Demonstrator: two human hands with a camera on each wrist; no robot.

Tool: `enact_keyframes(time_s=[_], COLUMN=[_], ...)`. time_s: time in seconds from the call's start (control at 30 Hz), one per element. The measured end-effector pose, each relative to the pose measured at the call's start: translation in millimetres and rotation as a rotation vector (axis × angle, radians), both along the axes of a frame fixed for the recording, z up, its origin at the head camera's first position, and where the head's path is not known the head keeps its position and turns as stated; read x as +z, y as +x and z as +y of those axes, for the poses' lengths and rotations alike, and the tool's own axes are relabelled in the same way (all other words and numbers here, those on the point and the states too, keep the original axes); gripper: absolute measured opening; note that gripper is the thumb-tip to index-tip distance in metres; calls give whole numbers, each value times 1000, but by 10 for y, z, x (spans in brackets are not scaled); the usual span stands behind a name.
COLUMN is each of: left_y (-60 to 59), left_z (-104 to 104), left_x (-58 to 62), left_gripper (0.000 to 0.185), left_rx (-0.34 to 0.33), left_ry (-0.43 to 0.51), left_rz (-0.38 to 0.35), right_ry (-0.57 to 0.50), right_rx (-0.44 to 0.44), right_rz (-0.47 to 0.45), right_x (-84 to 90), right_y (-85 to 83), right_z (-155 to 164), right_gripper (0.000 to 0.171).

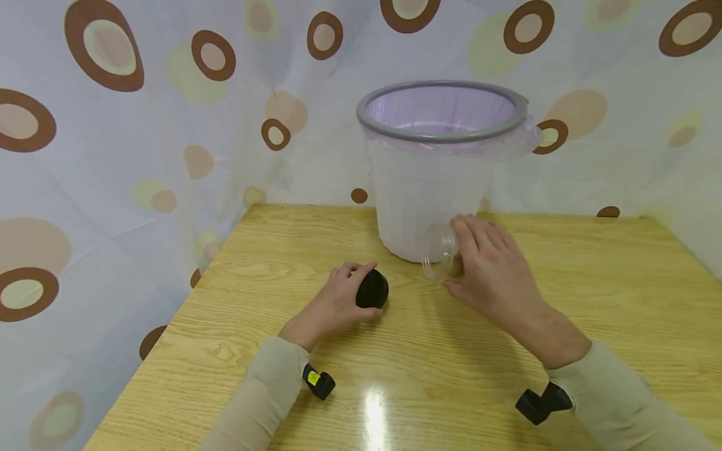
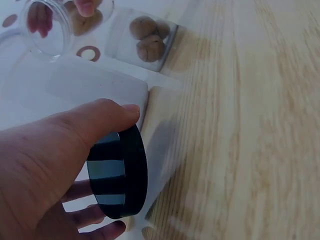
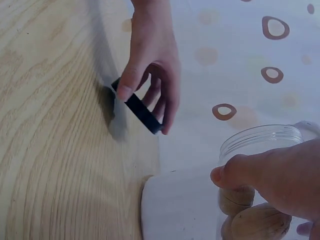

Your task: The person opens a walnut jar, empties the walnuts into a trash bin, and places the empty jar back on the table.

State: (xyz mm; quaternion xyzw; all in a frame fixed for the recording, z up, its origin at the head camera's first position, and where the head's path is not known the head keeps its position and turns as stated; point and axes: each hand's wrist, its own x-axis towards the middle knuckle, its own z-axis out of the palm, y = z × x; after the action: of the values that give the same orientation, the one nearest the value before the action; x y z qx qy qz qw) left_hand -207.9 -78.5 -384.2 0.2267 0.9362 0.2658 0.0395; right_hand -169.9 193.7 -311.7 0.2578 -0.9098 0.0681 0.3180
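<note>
Presently catalogued on the wooden table (image 1: 592, 282): one clear plastic jar (image 1: 440, 252), uncapped, held by the right hand (image 1: 491, 269), whose fingers and thumb are curled round its body just in front of the white bin (image 1: 429, 207); the jar is seen tilted, its open mouth turned leftward, and walnuts (image 3: 250, 215) are visible inside it from the right wrist view. One black lid (image 1: 372, 289), pinched on edge between the thumb and fingers of the left hand (image 1: 338, 300), is kept just above or against the tabletop, a little to the left of the jar and apart from it. The bin is lined with a pale purple bag (image 1: 445, 119) under a grey rim (image 1: 440, 134). Risks noted: with the mouth open and the jar tipped, the walnuts could be spilled onto the table if the tilt is increased away from the bin; the smooth, clear wall could be let slip if the hold is loosened; the lid, held only by its rim, could be dropped and rolled off the table edge. Whether the jar rests on the table or is lifted cannot be told.
</note>
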Motion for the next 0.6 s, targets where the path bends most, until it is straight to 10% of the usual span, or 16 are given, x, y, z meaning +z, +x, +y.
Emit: enact_keyframes(time_s=[0.6], left_y=[-27], left_z=[-3], left_x=[-28], left_gripper=[78], left_rx=[-23], left_ry=[-173], left_rz=[-11], right_ry=[-44], right_rx=[-20], right_rz=[23], right_x=[94], right_y=[-2], right_z=[247], right_gripper=[94])
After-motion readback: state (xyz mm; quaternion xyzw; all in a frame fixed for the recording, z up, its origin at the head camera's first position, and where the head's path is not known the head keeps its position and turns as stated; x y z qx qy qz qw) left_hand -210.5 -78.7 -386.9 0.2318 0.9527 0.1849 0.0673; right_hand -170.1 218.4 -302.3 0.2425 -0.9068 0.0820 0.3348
